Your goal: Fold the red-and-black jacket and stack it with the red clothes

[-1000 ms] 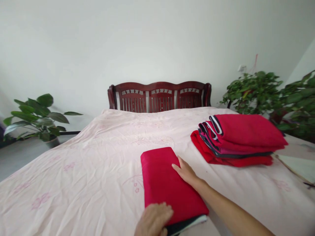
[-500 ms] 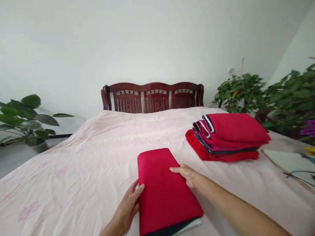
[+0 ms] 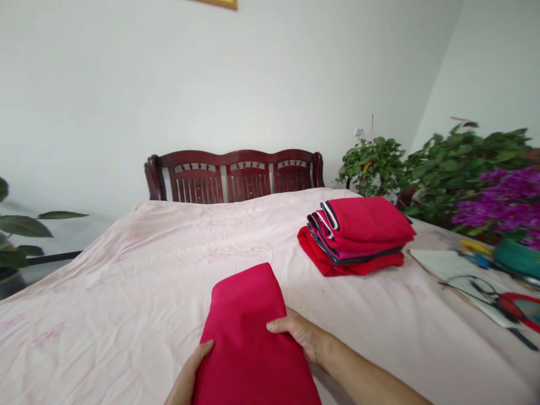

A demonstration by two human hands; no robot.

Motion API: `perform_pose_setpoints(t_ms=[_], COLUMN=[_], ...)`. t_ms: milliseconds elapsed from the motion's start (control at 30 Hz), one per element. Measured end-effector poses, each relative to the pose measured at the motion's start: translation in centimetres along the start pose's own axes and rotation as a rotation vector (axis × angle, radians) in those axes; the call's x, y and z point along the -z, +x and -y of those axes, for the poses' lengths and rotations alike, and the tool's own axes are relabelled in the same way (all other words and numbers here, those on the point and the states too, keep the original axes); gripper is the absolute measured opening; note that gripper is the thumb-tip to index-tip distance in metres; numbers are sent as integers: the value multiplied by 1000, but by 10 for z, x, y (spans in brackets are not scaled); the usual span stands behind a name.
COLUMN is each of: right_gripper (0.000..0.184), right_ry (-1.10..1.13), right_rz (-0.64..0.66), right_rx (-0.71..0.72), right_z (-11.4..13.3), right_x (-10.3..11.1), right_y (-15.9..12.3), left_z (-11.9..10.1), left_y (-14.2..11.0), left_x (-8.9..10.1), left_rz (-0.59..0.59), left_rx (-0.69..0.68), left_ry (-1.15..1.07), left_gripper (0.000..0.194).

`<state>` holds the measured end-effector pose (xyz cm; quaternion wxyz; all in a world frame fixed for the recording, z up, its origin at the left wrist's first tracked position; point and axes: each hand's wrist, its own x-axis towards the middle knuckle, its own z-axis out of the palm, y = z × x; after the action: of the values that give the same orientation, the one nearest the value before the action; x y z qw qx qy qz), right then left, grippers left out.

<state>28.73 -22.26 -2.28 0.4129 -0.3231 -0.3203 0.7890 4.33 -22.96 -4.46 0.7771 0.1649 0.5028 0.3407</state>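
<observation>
A folded red garment is between my two hands at the bottom middle of the head view. My left hand grips its left edge, thumb on top and fingers hidden beneath. On its right edge, my right hand holds it the same way, thumb lying on the upper face. The garment's near end runs out of the picture. Further back to the right, a stack of folded clothes in red, magenta and dark layers with white trim lies on the pale pink sheet.
On the right lie eyeglasses on a white notebook, beside a red-rimmed object. Purple flowers and green plants stand behind. A dark wooden bench back is at the far edge; a plant stands left.
The view has turned to the right, bringing the eyeglasses and purple flowers further in. The folded garment, held in both hands, has come nearer to me and its far end looks tilted up.
</observation>
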Motion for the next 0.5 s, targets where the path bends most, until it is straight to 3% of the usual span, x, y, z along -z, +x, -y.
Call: perform_pose_setpoints(t_ms=[133,233,367,500], right_gripper=[55,51,43,33], right_ry=[3,-63,-162,-192], right_rz=[-152,-228,-441,-588], right_rx=[124,239,441,866], right_z=[9,42,121,223], right_x=[-6,-7,0,14], right_y=[-3,-14,-37,-62], left_z=[6,11,14,15], left_y=[10,18,27,34], left_x=[1,0,5,8], left_rz=[31,71,-21,-52], left_rx=[-201,-345,-441,-423], left_ry=[61,94,165,206], left_gripper=[62,76,90,94])
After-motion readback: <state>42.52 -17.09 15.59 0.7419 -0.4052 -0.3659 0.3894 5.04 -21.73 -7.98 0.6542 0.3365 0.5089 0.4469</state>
